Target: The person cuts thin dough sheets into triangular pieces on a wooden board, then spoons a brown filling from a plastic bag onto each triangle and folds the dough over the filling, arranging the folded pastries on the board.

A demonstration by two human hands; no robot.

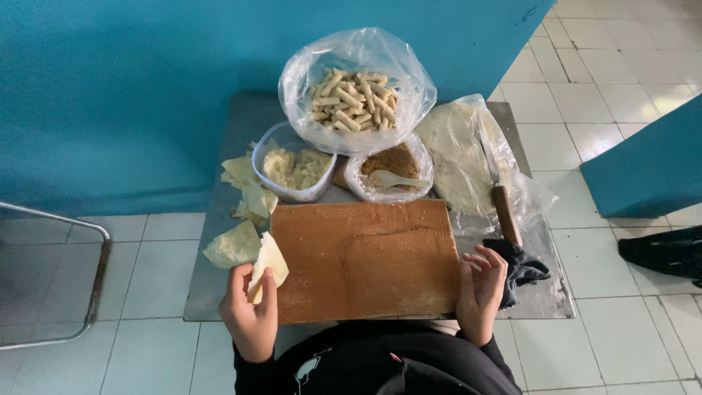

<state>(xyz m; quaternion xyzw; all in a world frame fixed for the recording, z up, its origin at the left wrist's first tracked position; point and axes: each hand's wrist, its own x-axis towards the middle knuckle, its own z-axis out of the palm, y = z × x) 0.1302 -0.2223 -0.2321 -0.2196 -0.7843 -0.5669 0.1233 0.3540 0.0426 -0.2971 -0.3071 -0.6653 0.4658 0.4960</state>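
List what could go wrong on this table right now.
The knife lies loose on the crinkled plastic over the dough sheets, handle near the right hand; a bump might send it sliding. The wooden board reaches the table's near edge and could tip. The thin wrapper in the left hand may tear.

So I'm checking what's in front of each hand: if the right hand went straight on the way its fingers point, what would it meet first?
The right hand, fingers loosely curled, points up and slightly right, away from the body. The dark cloth lies right at its fingertips, so probably that first, then the knife with the wooden handle beyond; heights are hard to judge.
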